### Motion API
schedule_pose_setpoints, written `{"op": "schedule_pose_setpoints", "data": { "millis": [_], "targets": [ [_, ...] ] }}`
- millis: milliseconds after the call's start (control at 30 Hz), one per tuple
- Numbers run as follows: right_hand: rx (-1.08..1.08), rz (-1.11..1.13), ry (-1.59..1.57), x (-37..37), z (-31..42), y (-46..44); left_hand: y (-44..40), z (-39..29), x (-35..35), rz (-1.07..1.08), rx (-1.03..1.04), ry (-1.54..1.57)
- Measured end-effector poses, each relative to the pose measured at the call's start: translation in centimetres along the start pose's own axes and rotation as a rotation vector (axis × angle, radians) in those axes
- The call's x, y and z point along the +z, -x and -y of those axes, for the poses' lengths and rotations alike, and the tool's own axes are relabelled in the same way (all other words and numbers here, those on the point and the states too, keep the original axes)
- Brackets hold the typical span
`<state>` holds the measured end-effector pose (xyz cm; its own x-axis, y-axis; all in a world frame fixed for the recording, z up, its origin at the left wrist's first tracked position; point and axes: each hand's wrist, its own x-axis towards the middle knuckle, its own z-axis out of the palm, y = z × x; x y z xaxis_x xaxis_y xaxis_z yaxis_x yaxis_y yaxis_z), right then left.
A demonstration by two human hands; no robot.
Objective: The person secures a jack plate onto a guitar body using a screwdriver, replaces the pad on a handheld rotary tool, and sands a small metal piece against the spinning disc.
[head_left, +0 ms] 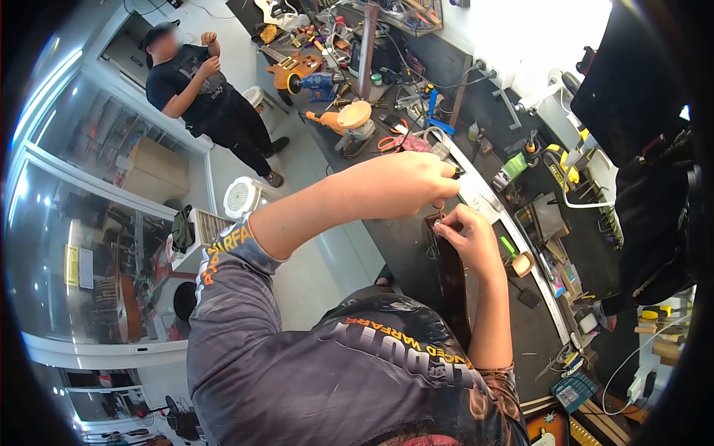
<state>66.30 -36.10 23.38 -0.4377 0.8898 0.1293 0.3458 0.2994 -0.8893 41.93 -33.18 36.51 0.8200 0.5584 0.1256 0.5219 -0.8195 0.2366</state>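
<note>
My left hand (420, 178) is closed, reaching across from the left with the wrist bent down. A small dark piece shows past its knuckles, but its kind cannot be made out. Just below and to the right, my right hand (470, 229) is closed, with thumb and forefinger pinched at the upper end of a long, glossy dark-brown piece (451, 279). What lies between those fingertips is too small to name. The brown piece runs down toward my body beside my right forearm, and its lower part is hidden.
A dark workbench (398, 241) carries an orange sander (327, 119), a blue power tool (321, 85), red-handled scissors (393, 140) and a wooden guitar body (294, 70). A long metal straightedge (539, 279) lies right of my hands. Another person (197, 89) stands at the upper left.
</note>
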Motion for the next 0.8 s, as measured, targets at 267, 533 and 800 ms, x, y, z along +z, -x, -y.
{"op": "schedule_pose_setpoints", "data": {
  "millis": [267, 533, 800],
  "targets": [
    [-0.049, 0.029, 0.072, 0.2, -0.4, 0.1, 0.8, -0.3, -0.8, -0.044, -0.118, 0.002],
    [-0.166, -0.002, 0.262, 1.4, 0.0, 0.5, 2.6, -2.1, -5.1, -0.46, 0.135, 0.03],
    [-0.208, -0.006, 0.413, 2.1, 1.7, 2.2, 3.1, -11.6, -8.2, -0.681, 0.458, -0.238]
  ]
}}
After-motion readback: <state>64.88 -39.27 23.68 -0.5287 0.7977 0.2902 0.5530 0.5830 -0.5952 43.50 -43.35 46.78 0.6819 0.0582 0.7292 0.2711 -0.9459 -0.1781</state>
